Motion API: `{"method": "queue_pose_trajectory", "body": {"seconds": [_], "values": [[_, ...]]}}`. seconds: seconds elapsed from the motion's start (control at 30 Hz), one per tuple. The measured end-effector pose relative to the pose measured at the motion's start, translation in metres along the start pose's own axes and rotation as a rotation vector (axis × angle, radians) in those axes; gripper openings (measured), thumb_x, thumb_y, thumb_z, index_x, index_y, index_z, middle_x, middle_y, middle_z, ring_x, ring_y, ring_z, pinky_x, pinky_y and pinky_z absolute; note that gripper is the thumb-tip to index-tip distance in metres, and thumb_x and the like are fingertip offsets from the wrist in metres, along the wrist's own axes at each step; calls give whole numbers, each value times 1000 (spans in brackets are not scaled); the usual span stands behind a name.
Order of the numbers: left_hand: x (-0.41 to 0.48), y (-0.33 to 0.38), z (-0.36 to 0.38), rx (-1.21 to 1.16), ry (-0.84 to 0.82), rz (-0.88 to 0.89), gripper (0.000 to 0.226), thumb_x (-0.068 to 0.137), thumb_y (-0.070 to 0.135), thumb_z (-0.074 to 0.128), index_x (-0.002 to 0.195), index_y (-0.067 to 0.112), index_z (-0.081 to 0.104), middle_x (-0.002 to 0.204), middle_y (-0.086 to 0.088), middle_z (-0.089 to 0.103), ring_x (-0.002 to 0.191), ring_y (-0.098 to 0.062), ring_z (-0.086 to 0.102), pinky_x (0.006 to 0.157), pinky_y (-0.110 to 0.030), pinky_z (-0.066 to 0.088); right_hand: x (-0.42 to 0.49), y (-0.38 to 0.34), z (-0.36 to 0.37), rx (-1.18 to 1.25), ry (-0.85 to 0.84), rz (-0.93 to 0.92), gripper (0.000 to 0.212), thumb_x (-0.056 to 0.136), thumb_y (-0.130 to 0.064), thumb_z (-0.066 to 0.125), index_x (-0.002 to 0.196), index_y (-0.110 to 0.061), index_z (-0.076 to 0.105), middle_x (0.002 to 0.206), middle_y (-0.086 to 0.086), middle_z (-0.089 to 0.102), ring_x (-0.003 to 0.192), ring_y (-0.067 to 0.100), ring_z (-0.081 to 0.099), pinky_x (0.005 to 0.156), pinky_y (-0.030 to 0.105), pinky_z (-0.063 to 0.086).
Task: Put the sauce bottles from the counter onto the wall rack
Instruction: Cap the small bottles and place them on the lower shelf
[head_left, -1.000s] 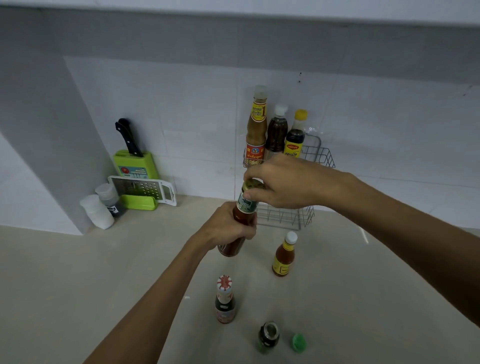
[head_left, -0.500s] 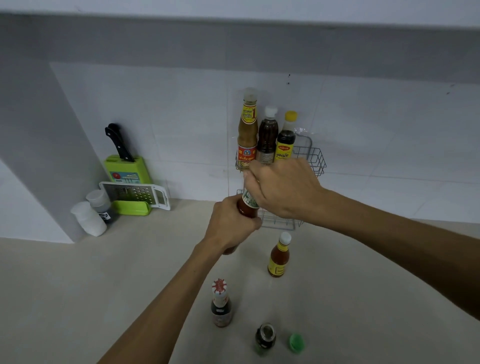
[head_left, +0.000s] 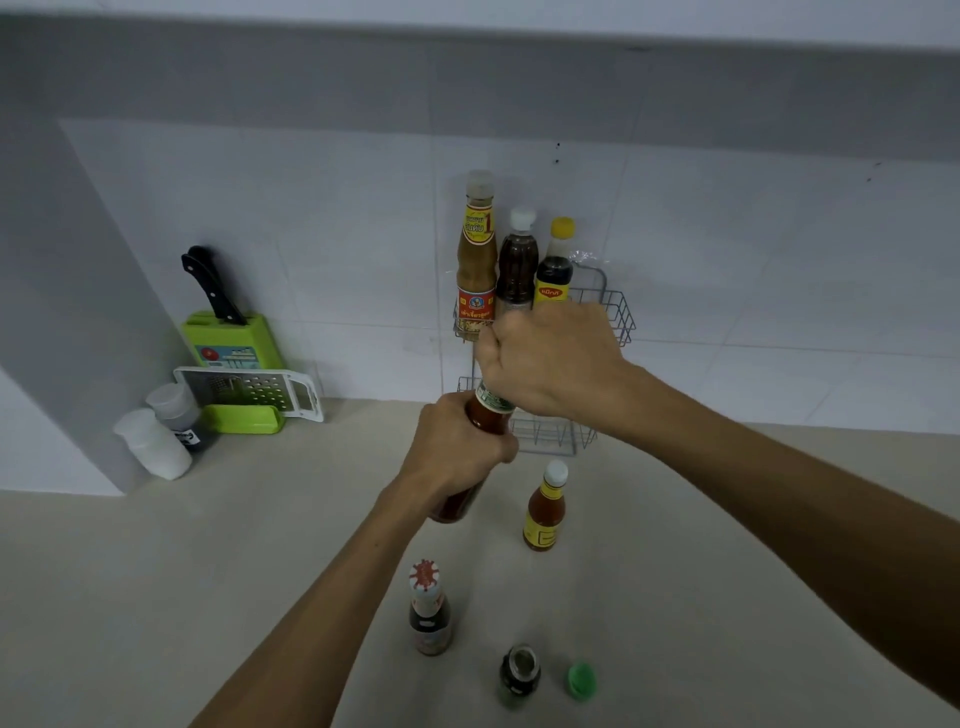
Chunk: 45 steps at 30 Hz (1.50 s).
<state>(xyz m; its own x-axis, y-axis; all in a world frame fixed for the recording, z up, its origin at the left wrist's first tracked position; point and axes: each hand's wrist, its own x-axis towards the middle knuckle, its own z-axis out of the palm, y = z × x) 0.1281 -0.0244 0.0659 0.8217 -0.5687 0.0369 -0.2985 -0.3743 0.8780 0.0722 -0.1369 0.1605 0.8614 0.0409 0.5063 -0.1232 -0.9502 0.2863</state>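
A red sauce bottle (head_left: 488, 415) is held tilted above the counter, just in front of the wire wall rack (head_left: 621, 317). My left hand (head_left: 457, 452) grips its body. My right hand (head_left: 550, 364) is closed over its cap and neck, hiding the top. Three bottles stand in the rack's upper tier: a tan one (head_left: 475, 260), a dark one with a white cap (head_left: 517, 262) and a dark one with a yellow cap (head_left: 555, 265). On the counter stand an orange bottle (head_left: 544, 512), a red-capped bottle (head_left: 428, 608) and an uncapped dark bottle (head_left: 519, 675).
A loose green cap (head_left: 581, 678) lies by the uncapped bottle. At the left wall are a green knife block with a black knife (head_left: 228, 332), a white grater (head_left: 249, 389) and two white shakers (head_left: 156, 441). The rack's lower tier (head_left: 550, 434) hangs just above the counter.
The held bottle and both hands have risen slightly toward the rack. My right hand has closed further over the cap, which showed a second ago.
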Motion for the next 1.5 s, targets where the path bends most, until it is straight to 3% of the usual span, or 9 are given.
{"method": "queue_pose_trajectory", "body": {"seconds": [0.07,0.2,0.27,0.5,0.73,0.97,1.17,1.37,1.5], "values": [[5,-5,-12,-137,-325,32,14,59,9,74,67,11,62,68,-6,67,64,-17,65,68,-37,56,5,1,5,228,-115,40,54,93,-57,40,61,-16,55,52,-3,48,48,13,49,48,24,35],[8,-5,-28,-450,-851,106,18,60,-8,66,70,4,56,69,-10,62,68,-24,61,72,-34,51,4,-8,8,331,104,-106,50,92,-55,38,61,-19,54,54,-2,54,48,17,48,49,28,38],[8,-3,-26,-424,-778,88,17,59,-6,67,68,5,57,67,-9,62,66,-23,61,71,-35,51,7,-6,6,367,73,-108,40,92,-44,40,61,-21,48,53,-2,50,47,19,47,49,30,40],[10,3,3,-37,106,-11,18,57,21,77,64,26,61,56,16,66,52,3,62,49,-17,43,19,1,13,128,-64,142,41,92,-44,38,59,-20,43,51,-2,41,46,16,42,49,27,28],[19,3,-26,-279,-456,111,14,58,1,72,63,9,62,68,-8,64,70,-21,64,75,-38,54,15,8,6,551,-79,-114,46,95,-62,33,79,-23,51,64,-4,57,54,12,54,49,28,38],[19,1,0,-55,140,9,19,60,17,77,62,24,60,55,12,65,53,-3,63,52,-20,44,19,-7,20,187,92,158,36,94,-40,40,68,-19,53,51,-3,41,46,21,42,50,27,27],[29,6,1,-160,-3,-136,22,65,25,80,81,18,65,78,-4,71,79,-24,69,73,-36,55,42,14,34,573,-302,318,41,78,-56,49,71,-17,61,63,-2,62,60,16,58,55,29,44],[36,-27,-37,-259,-579,-70,65,74,8,78,131,26,54,123,3,69,118,-14,62,99,-38,47,40,34,42,722,-346,76,28,83,-51,58,73,-25,63,67,-7,63,63,9,61,53,29,45],[43,-42,-26,-174,-378,35,61,71,10,86,125,24,61,116,6,72,112,-11,65,101,-43,51,34,27,60,682,-261,90,28,80,-58,58,91,-33,55,80,-12,63,73,11,62,56,29,46]]}}
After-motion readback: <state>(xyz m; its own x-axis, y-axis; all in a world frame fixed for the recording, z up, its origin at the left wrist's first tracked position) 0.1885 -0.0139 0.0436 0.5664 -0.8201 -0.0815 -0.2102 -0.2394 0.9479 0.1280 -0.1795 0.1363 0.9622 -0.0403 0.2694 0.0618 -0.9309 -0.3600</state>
